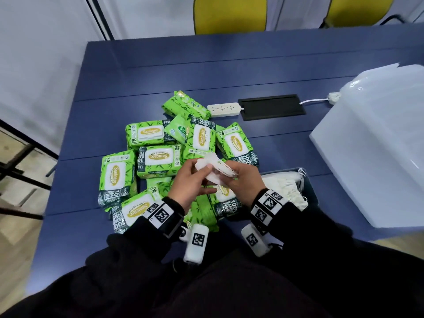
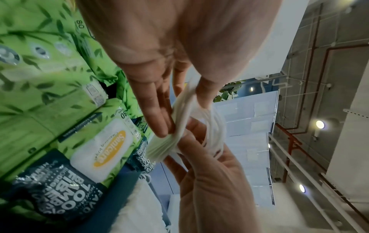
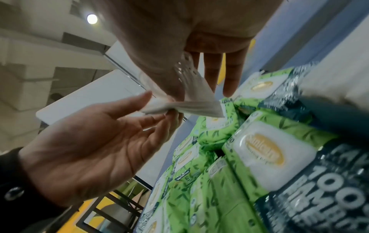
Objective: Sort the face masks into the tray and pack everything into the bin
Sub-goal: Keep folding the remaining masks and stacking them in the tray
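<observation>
Left hand [image 1: 191, 180]: thumb and fingers pinch the face masks [image 1: 214, 167].
Right hand [image 1: 244, 180]: grips the same stack, above the wipe packs [image 1: 158, 158].
Tray [image 1: 312, 191]: just right, holding masks.
Bin [image 1: 376, 157]: farther right on the bench [image 1: 160, 72].

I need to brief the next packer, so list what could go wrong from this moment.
1. The stack of face masks is only pinched between the left hand and right hand above the wipe packs; it may fan out and spill.
2. Loose ear loops could snag fingers.
3. The tray looks nearly full.
</observation>
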Available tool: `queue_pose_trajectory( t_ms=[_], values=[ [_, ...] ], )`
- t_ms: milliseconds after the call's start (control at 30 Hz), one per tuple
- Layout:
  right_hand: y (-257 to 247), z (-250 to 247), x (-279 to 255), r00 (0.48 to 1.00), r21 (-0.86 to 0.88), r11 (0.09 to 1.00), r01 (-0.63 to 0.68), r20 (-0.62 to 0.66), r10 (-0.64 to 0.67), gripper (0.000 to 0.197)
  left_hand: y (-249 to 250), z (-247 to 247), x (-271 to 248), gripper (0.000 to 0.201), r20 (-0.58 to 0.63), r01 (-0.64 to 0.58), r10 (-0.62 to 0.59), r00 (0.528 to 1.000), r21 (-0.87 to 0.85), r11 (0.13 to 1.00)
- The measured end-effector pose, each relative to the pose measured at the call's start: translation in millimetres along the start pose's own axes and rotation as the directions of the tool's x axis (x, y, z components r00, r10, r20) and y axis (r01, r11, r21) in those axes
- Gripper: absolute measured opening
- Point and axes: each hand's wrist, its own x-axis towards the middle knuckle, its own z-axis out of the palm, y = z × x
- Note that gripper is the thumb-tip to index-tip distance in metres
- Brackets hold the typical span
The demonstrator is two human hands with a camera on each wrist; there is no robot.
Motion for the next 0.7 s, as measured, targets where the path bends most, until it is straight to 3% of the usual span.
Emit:
queue_pose_trajectory(
  t_ms=[133,267,333,433,500,533,700],
  values=[
    [0.1,-38.2,-12.7,0.988,-0.134,0.979,0.151,0.038,-0.147,0.022,3.5,34.5,4.3,0.05,0.04,0.001,0.0,0.999,-0.028,1.0],
    [17.0,-81.6,-24.2,0.962,-0.186,0.951,0.247,0.162,-0.218,0.041,1.6,85.1,11.4,0.048,0.008,-0.094,0.093,0.996,0.127,0.988],
    [32.9,-110.8,-31.2,0.976,-0.086,0.98,0.177,0.145,-0.164,0.036,-0.5,115.4,15.5,0.036,0.031,-0.137,0.134,0.991,0.172,0.976],
    [65.0,-152.0,-35.6,0.999,0.181,0.983,-0.035,-0.021,0.04,0.023,-4.9,159.6,22.6,0.028,0.094,-0.169,0.149,0.984,0.264,0.95],
    [90.6,-178.0,-35.9,0.974,0.323,0.94,-0.106,-0.157,0.164,0.011,-10.7,187.9,27.9,0.026,0.144,-0.196,0.152,0.978,0.366,0.91],
    [104.0,-189.0,-35.6,0.958,0.379,0.915,-0.141,-0.18,0.222,0.014,-14.3,200.7,30.9,0.026,0.167,-0.222,0.164,0.972,0.434,0.873],
    [157.8,-223.5,-40.4,0.93,0.379,0.86,-0.341,0.001,0.368,0.02,-25.7,257.5,38.4,0.029,0.254,-0.299,0.158,0.954,0.773,0.56]
  ],
)
